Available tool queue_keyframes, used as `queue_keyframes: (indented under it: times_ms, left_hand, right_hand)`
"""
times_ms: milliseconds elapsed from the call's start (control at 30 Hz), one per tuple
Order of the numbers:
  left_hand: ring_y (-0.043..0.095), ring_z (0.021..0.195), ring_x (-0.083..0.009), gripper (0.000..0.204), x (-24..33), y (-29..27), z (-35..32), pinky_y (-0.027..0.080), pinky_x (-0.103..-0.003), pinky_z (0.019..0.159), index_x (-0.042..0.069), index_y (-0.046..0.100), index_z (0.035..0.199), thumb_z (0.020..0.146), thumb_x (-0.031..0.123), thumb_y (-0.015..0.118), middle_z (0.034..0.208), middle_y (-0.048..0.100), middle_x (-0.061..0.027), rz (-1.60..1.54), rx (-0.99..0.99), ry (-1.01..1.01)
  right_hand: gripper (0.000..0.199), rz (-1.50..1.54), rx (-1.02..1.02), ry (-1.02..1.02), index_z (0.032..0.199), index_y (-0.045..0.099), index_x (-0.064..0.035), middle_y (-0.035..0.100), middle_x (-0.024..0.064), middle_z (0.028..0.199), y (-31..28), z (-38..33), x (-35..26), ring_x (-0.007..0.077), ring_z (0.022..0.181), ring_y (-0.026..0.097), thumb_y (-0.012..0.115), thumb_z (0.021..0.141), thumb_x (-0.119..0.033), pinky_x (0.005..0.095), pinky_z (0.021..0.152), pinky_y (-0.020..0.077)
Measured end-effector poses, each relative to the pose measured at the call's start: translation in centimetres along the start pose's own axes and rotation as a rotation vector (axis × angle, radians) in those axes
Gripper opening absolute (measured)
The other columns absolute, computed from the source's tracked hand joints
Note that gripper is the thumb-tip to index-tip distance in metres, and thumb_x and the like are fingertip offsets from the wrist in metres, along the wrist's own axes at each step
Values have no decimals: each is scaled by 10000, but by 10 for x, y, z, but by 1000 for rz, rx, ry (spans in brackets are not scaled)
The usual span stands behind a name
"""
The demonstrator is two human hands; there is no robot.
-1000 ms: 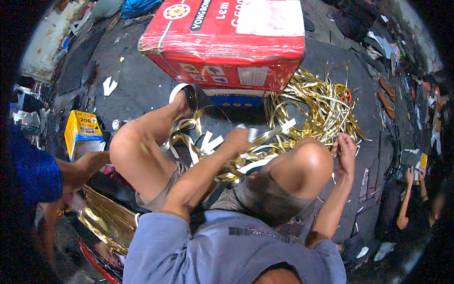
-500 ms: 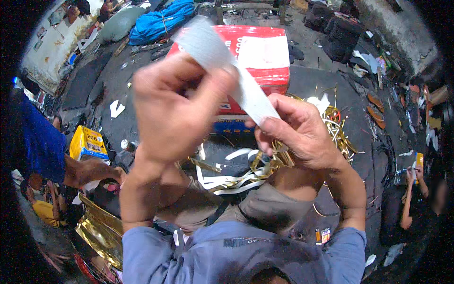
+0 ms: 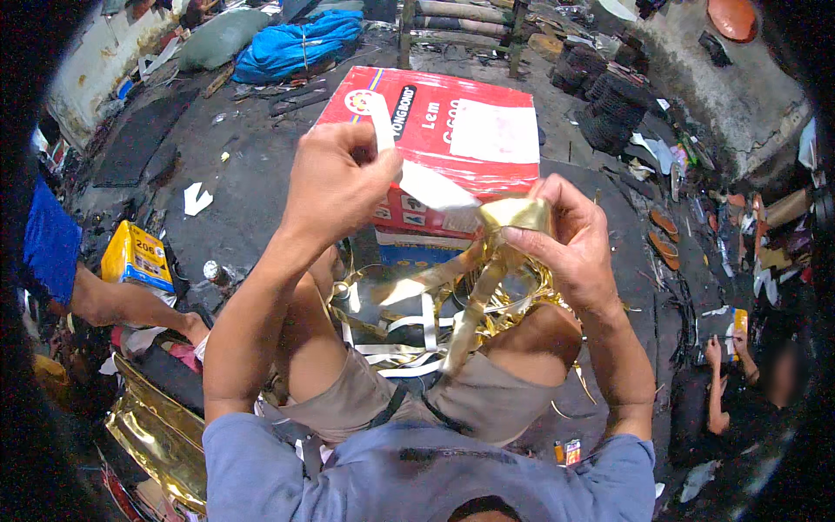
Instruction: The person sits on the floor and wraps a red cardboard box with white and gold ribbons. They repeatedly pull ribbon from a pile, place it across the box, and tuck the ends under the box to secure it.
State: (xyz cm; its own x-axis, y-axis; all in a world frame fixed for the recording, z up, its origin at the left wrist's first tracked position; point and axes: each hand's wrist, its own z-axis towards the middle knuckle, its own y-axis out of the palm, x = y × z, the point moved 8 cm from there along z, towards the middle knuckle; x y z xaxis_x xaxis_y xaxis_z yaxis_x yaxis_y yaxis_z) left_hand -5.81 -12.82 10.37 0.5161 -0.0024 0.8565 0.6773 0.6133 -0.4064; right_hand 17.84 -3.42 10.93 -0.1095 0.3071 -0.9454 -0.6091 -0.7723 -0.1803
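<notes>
A: Your left hand [image 3: 335, 187] is closed, pinching a white backing strip [image 3: 417, 174] that runs from your fingers up past the thumb and down toward the right.

B: And the right?

A: Your right hand [image 3: 565, 248] is closed on a gold foil strip [image 3: 513, 213], folded at the fingertips. White strip and gold strip meet there, between your hands. The gold one hangs down between your knees.

B: Below that?

A: A heap of gold and white strips [image 3: 417, 322] on the floor [image 3: 252, 174] at your feet. A red cardboard box [image 3: 452, 139] stands just beyond your hands.

B: To your left?

A: A yellow box [image 3: 137, 255] beside another person's arm [image 3: 122, 304]; crumpled gold foil sheet [image 3: 161, 435] near your left elbow.
</notes>
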Motion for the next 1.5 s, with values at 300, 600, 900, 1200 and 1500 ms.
queue_keyframes:
  times_ms: [300,600,900,1200,1500]
  left_hand:
    - [771,846,-379,202,-116,39,-19,622,-479,758,52,777,899,815,233,743,903,774,-212,1133,-650,43]
    - [548,1365,-263,891,52,55,-40,392,-417,1199,107,319,1647,893,177,790,1487,553,-133,-951,-713,-150]
    - [621,772,-52,423,-25,8,15,516,-265,653,36,664,1205,833,97,857,913,711,16,-341,-534,-87]
    - [612,602,-107,193,-161,-120,141,520,-299,589,32,758,913,886,222,772,734,703,-25,363,-512,-288]
    - [676,1067,-372,539,-23,98,144,554,-459,945,58,646,1323,800,100,768,1236,680,-196,186,-138,655]
  right_hand:
    - [582,-104,629,-342,1136,647,-18,609,73,901,-103,-104,-86,220,776,595,824,797,-457,367,727,512]
    - [434,-647,-217,-149,1104,607,-22,583,11,1004,22,-1,-88,91,850,556,745,693,-10,244,729,439]
    - [266,-429,-257,156,793,611,-83,593,-68,785,-66,89,-10,62,797,559,874,770,-116,252,687,432]
    - [256,-401,-116,363,964,773,2,745,33,829,-101,141,93,113,681,671,774,930,-252,298,625,533]
    - [241,-922,2,127,1008,782,-65,780,156,898,-86,139,85,317,803,758,790,830,-227,420,784,592]
